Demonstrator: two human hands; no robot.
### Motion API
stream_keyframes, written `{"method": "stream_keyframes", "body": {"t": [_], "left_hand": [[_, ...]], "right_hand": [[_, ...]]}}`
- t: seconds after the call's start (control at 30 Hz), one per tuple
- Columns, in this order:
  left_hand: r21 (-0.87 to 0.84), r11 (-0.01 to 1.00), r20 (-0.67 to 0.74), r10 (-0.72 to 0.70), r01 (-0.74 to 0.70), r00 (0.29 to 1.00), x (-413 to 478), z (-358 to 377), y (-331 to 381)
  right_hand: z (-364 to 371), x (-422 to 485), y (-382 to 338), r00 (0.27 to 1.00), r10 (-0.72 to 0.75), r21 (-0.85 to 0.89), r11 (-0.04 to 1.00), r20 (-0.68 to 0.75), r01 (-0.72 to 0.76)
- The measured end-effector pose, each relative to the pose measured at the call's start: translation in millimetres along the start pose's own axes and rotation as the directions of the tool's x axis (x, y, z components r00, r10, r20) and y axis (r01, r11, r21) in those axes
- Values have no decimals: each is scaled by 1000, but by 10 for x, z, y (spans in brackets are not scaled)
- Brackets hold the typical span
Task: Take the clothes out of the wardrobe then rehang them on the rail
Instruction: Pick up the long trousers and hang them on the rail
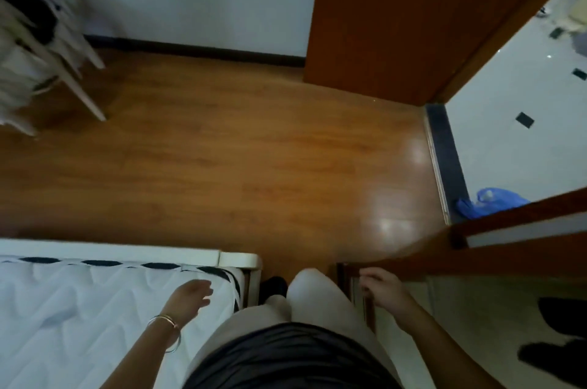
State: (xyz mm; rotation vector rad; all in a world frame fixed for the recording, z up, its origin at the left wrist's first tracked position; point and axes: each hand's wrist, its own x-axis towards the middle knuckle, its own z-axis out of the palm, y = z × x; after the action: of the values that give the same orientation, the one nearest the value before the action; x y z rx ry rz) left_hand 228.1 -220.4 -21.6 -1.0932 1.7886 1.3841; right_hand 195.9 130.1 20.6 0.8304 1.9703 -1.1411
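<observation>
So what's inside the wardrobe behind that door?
Past the door that the right hand grips: a pale surface and two dark shapes, perhaps clothes. The door and the picture's edge hide the rest.

I make out white and black clothes (pixel 19 71), blurred, perhaps heaped over a white slant-legged rail (pixel 81 92), well beyond the bed (pixel 127 253).

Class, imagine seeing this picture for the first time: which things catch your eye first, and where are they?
The glossy brown wooden floor fills the middle, with a bright blue plastic bag at the doorway on the right. Bottom left, the left hand, bangles on its wrist, hovers open over a white bedcover; bottom right, the right hand reaches the edge of a brown door.
</observation>
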Motion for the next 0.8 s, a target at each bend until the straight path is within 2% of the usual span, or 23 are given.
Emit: {"method": "stream_keyframes", "body": {"t": [0.2,0.33,0.43,0.53,0.63,0.8], "left_hand": [[-252,954,-32,-176,162,984,188,-64,203],[-411,878,-60,-292,243,954,413,11,465],[-511,817,-76,-354,269,932,643,91,832],[-613,755,-88,-360,234,929,767,215,1376],[-660,740,-162,-307,128,938,860,229,1875],[-730,683,-295,-358,32,886,924,-37,1991]], "right_hand": [[-129,559,-712,999,14,-96,995,39,-10],[-279,1097,-1225,997,75,-161,985,34,-68],[-441,1526,-1814,991,89,-262,963,96,-61],[-655,1902,-2585,988,10,-372,927,157,50],[-691,2203,-3353,975,-60,-421,895,214,148],[-103,2427,-4381,917,-128,-493,810,378,317]]}}
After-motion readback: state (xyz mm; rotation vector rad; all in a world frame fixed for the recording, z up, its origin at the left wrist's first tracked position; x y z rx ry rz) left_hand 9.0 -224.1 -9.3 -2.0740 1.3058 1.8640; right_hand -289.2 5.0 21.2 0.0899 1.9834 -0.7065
